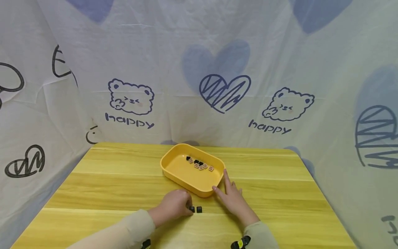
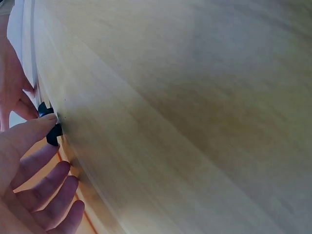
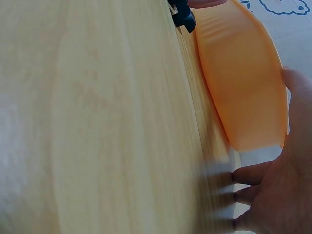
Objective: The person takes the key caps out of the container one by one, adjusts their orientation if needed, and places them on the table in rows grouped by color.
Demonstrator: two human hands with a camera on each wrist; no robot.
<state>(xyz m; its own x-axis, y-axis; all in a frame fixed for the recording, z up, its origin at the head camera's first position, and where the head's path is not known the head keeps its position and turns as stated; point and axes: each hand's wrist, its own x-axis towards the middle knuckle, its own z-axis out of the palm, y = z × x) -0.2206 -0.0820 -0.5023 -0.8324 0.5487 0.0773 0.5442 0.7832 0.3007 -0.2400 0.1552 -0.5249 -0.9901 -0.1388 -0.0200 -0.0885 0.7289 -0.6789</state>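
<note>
In the head view my left hand is at the table's near middle, pinching a small black block between thumb and fingers. A second small black block sits just right of it. The left wrist view shows the thumb over notched black pieces, with the other fingers loosely bent. My right hand touches the near right corner of a yellow tray with thumb and forefinger, fingers fairly straight. In the right wrist view its thumb rests on the tray's rim and the other fingertips reach the table.
Inside the tray lie several small black pieces and several beige square pieces. The tray stands slantwise on a yellow wood-grain table. A printed white cloth hangs behind the table and along its sides.
</note>
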